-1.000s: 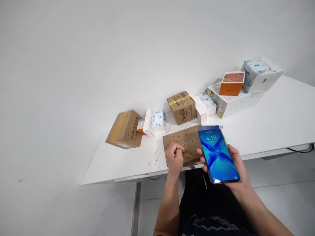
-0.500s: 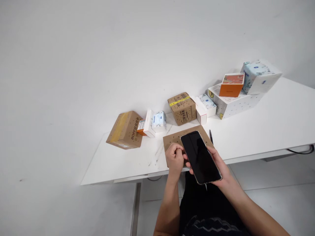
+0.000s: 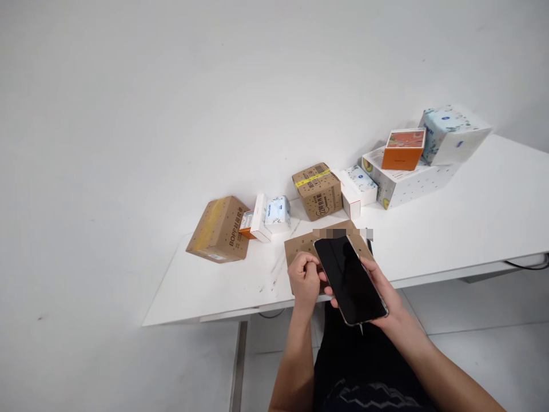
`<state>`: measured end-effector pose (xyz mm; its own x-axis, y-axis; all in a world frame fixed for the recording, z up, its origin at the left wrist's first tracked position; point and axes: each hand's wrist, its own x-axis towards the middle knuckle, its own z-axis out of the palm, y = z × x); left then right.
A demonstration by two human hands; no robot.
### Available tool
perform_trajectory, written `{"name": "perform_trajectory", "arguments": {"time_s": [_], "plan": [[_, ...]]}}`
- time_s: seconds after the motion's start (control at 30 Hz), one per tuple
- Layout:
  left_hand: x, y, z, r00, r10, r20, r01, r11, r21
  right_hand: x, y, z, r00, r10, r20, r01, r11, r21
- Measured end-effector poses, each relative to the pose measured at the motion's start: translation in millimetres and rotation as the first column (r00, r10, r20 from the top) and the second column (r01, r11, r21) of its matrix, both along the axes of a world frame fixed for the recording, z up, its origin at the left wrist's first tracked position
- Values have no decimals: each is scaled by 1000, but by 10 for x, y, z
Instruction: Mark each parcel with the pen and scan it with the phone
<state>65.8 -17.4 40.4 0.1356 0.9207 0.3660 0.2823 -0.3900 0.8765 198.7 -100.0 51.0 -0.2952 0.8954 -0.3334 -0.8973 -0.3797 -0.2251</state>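
Observation:
My right hand (image 3: 388, 294) is closed around a smartphone (image 3: 349, 280) in a clear case, with its fingertips showing at the phone's left edge. The phone is tilted, its screen dark with faint reflections. Close to that left edge, my left hand (image 3: 303, 279) is curled into a fist, and nothing shows in it. Both hands are above a flat brown cardboard piece (image 3: 298, 246) at the table's front edge. A dark pen (image 3: 369, 247), partly covered by a blurred patch, lies just right of the cardboard.
On the white table (image 3: 429, 234), a BOPP carton (image 3: 218, 229) stands at left beside small boxes and a tissue pack (image 3: 278, 213). Another brown carton (image 3: 318, 191) stands mid-table. To the right, a white box (image 3: 412, 183) carries an orange box (image 3: 403, 159) and a tissue pack (image 3: 454, 134).
The view has shifted very slightly, and the phone sits a touch lower. My hands keep the same hold and pose.

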Motion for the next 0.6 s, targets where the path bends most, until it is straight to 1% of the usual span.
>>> {"name": "perform_trajectory", "arguments": {"time_s": [0.17, 0.37, 0.6], "plan": [[4, -7, 3, 1000, 6, -1, -6, 1000, 0, 2, -18, -30, 1000, -1, -2, 1, 1000, 30], [4, -6, 14, 1000, 12, -6, -12, 1000, -3, -16, -5, 6, 1000, -21, -3, 21, 997, 80], [1, -4, -2, 1000, 18, -16, -18, 1000, 0, -17, -1, 46, 1000, -19, 8, 19, 997, 69]]}}
